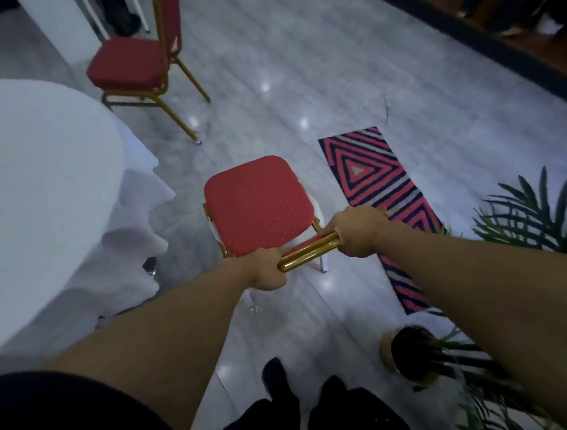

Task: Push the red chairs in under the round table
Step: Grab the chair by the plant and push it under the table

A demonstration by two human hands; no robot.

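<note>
A view from above, looking down a person's two bare forearms. Both hands grip the gold top rail [307,251] of a red chair [257,204], seen from behind its backrest. The left hand [266,268] is curled tight around the rail's left end; the right hand [356,230] is curled tight around its right end, knuckles up. The chair's red cushioned seat lies just beyond the hands, standing on a pale, glossy marble floor [270,70].

The round table [43,178], draped in a white cloth that falls in folds to the floor, fills the left side. The held chair stands near the cloth's edge, to its right, not under the table.

A second red chair [127,64] with gold legs stands farther off, beside the table's far edge. A red and navy striped rug [376,192] lies to the right of the held chair, and a potted palm [412,352] stands near the lower right.
</note>
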